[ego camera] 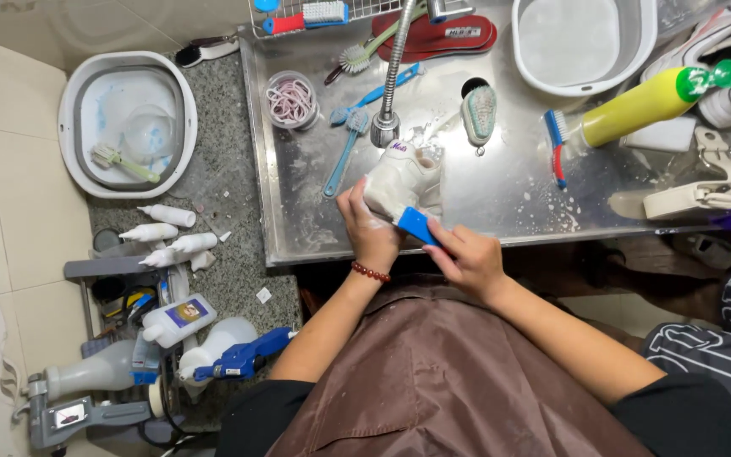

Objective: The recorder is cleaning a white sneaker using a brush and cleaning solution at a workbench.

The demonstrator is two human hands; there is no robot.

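Seen from above, at a wet steel sink tray (501, 203) flecked with foam. Left hand (371, 228) wrapped around a soapy white sneaker (401, 176), fingers curled tight against its side, holding it at the near edge of the tray just below the base of a flexible metal faucet hose (393, 72). Right hand (469, 256) closed on a blue-handled brush (417, 223), fingers pinching the handle, the brush end pressed against the sneaker's lower side. A string of dark red beads (370, 272) around the left wrist; a brown apron (433, 372) below both forearms. Scattered over the tray: two light blue brushes (357, 127) left of the hose, a small round tub of pink coiled bands (291, 100), an oval scrubber (479, 112) by the drain hole, a yellow bottle with a green cap (636, 106) lying on its side, a blue and red brush (556, 140) touching it, a grey basin (584, 42) at the far edge, a pair of dark red insoles (442, 35). On the speckled stone table to the left: a second grey basin (127, 123) with foamy water and a brush inside, several small white squeeze bottles (167, 233) lying flat, spray bottles (213, 347) nearer the floor.
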